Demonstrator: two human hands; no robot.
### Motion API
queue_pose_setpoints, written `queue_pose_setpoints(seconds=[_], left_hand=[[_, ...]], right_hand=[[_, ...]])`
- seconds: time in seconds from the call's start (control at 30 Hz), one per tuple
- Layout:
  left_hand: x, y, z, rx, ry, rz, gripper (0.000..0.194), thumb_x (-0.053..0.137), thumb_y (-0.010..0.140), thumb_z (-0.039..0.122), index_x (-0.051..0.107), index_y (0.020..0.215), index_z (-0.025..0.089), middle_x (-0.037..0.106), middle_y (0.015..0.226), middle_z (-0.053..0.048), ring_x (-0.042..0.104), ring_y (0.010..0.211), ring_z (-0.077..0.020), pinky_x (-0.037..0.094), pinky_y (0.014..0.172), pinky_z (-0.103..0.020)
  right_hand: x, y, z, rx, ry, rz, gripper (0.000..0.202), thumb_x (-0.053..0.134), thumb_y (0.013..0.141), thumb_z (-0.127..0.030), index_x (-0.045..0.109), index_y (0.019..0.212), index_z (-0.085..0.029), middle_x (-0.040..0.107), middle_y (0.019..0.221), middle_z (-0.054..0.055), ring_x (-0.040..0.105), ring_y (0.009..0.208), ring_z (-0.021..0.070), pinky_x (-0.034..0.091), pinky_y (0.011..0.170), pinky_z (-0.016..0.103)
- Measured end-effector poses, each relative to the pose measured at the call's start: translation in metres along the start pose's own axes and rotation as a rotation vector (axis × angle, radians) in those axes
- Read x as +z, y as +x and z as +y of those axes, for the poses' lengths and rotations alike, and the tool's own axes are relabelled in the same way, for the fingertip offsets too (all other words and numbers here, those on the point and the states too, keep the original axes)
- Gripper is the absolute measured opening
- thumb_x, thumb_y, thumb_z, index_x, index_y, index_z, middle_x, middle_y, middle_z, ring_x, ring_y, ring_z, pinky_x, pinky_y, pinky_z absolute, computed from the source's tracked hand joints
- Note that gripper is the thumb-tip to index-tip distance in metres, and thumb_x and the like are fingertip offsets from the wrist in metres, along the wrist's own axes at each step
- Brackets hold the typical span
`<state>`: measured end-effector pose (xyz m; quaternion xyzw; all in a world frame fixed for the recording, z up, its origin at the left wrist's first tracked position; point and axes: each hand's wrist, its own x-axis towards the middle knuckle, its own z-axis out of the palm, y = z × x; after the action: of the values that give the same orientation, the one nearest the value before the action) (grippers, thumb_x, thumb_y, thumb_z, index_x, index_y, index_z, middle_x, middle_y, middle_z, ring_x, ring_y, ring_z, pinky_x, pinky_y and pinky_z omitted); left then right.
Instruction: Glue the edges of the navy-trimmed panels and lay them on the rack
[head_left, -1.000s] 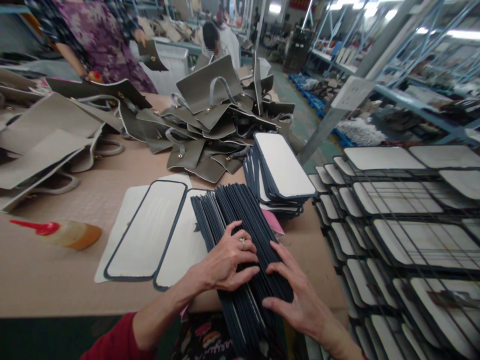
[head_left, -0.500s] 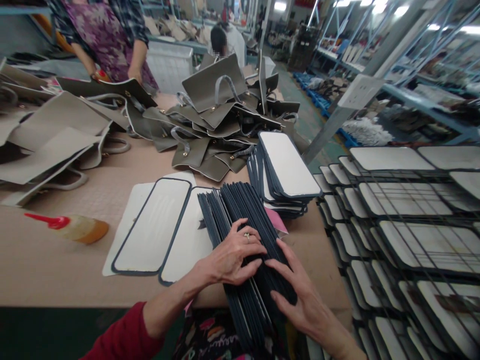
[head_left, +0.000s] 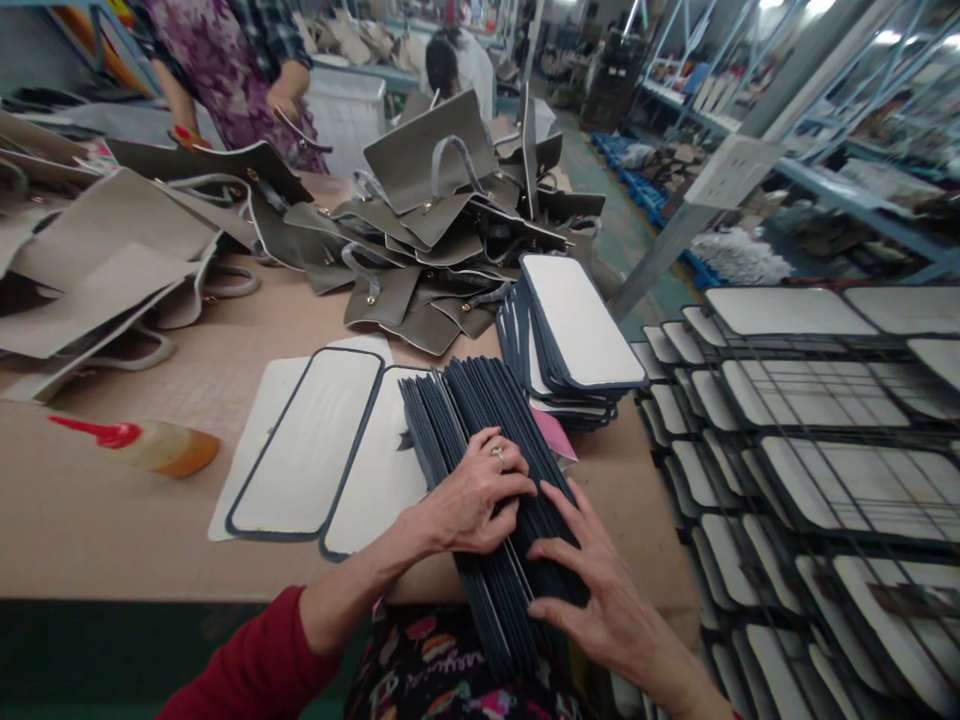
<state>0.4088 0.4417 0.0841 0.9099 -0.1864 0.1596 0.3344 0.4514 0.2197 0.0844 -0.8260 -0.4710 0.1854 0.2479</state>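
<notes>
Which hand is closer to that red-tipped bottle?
Your left hand. It rests on the dark panels, to the right of the red-tipped bottle; your right hand is farther right, at the panels' right side.

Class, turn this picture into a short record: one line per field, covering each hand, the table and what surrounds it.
Left hand: ringed, resting on top of the dark-edged bundle; the hand
Right hand: fingers spread against the bundle's right side; the hand
Bottle: red-tipped, amber liquid, lying on the table
Flat panels: pale, dark-rimmed, left of the bundle
Panel pile: pale top, beyond the bundle
Far side: heaped grey-brown pieces with handles
Right side: more pale panels
Background: person in purple patterned apron
</notes>
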Motion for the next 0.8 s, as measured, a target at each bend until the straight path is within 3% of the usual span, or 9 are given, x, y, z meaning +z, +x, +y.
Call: queue_pose_setpoints(seconds=[0.47, 0.7, 0.8], left_hand=[[-0.0014, 0.0029, 0.0011, -0.009, -0.018, 0.017, 0.026, 0.048, 0.075, 0.012, 0.067, 0.092, 0.017, 0.06, 0.091, -0.006, 0.053, 0.1, -0.0199, 0.023, 0.112, -0.05], [0.0009, 0.0036, -0.0011, -0.006, -0.013, 0.026, 0.026, 0.048, 0.075, 0.013, 0.068, 0.092, 0.016, 0.061, 0.091, -0.006, 0.054, 0.099, -0.0194, 0.021, 0.113, -0.049], [-0.0001, 0.0046, -0.0005, 0.01, -0.012, -0.01, 0.026, 0.049, 0.075, 0.012, 0.067, 0.092, 0.018, 0.063, 0.092, -0.004, 0.054, 0.101, -0.0193, 0.019, 0.114, -0.048]], right_hand=[[-0.0042, -0.0017, 0.0021, -0.006, 0.043, -0.028, 0.025, 0.058, 0.079, -0.021, 0.057, 0.103, -0.03, 0.008, 0.157, -0.007, -0.006, 0.144, 0.0268, 0.019, 0.113, 0.059], [-0.0021, -0.0031, 0.0043, -0.014, 0.09, -0.013, 0.034, 0.054, 0.079, -0.016, 0.054, 0.11, -0.032, 0.005, 0.157, -0.008, -0.006, 0.144, 0.0255, 0.018, 0.113, 0.057], [-0.0025, -0.004, 0.0043, -0.033, 0.085, -0.019, 0.035, 0.051, 0.08, -0.014, 0.056, 0.109, -0.033, 0.004, 0.157, -0.011, -0.006, 0.144, 0.0263, 0.018, 0.113, 0.058]])
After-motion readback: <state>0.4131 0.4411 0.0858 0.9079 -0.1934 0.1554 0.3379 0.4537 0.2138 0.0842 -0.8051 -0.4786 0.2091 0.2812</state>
